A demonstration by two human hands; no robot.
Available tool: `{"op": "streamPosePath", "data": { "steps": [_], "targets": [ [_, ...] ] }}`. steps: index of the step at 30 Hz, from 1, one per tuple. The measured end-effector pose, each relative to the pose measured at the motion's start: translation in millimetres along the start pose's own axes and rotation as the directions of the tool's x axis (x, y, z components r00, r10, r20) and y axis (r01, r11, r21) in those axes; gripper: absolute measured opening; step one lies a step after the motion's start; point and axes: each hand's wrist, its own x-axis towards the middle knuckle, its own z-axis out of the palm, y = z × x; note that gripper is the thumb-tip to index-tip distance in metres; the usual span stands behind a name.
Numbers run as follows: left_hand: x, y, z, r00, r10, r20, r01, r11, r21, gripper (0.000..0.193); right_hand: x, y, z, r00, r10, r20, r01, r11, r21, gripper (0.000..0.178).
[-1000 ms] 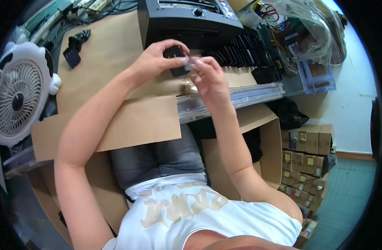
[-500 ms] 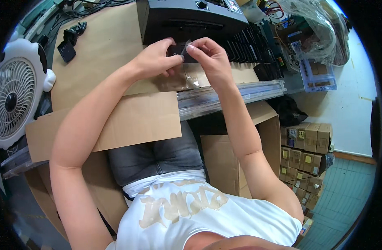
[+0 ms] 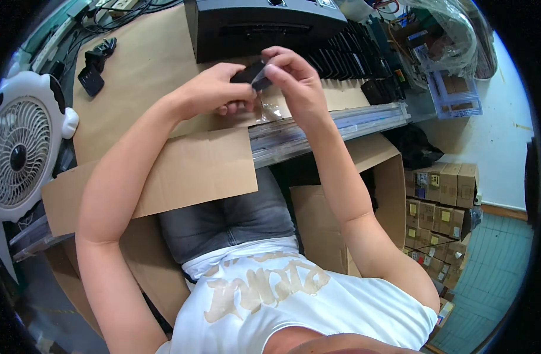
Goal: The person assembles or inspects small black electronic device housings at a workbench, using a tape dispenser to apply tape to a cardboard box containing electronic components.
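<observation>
A small flat black rectangular piece [image 3: 247, 74] is gripped in my left hand [image 3: 214, 89], its fingers closed round the near side. My right hand [image 3: 298, 79] is at the piece's right end, thumb and forefinger pinched on a thin clear film [image 3: 260, 76] that lies against it. Just below my hands, a glossy clear plastic bag [image 3: 271, 111] rests on the brown-covered table [image 3: 135, 76]. Behind them stands a black box-shaped machine [image 3: 264, 29] with a slot in its front.
Several thin black pieces [image 3: 347, 56] stand in a row right of the machine. A black power adapter [image 3: 92, 79] lies at the left, near a white fan [image 3: 20, 147]. An open cardboard carton's flap [image 3: 194, 171] leans at the table edge. Stacked small cartons [image 3: 438, 218] are at the right.
The black piece has been lifted and tilted so more of it shows between my hands. My right hand has shifted slightly toward the machine with the film. The whole view has moved slightly.
</observation>
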Motion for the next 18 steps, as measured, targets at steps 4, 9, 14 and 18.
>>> {"op": "streamPosePath", "data": {
  "steps": [4,9,14,18],
  "targets": [
    [3.1,-3.7,-2.8,1.000,-0.006,-0.018,-0.001,0.927,-0.374,0.036,0.9,8.0,-7.6,0.979,-0.149,-0.139,0.150,0.989,0.003,0.009],
    [4.1,-2.3,-3.8,0.997,-0.031,0.068,0.058,0.889,-0.453,0.046,0.0,8.3,-1.3,0.973,-0.199,-0.118,0.163,0.951,-0.264,0.014],
    [7.1,-6.5,-3.8,0.998,-0.051,0.044,0.064,0.911,-0.408,0.049,1.2,9.8,-3.0,0.966,-0.231,-0.116,0.180,0.923,-0.341,0.015],
    [6.8,-8.0,-3.2,0.999,-0.029,0.033,0.039,0.921,-0.388,0.050,0.4,8.6,0.0,0.967,-0.208,-0.148,0.137,0.913,-0.383,0.016]
  ]
}}
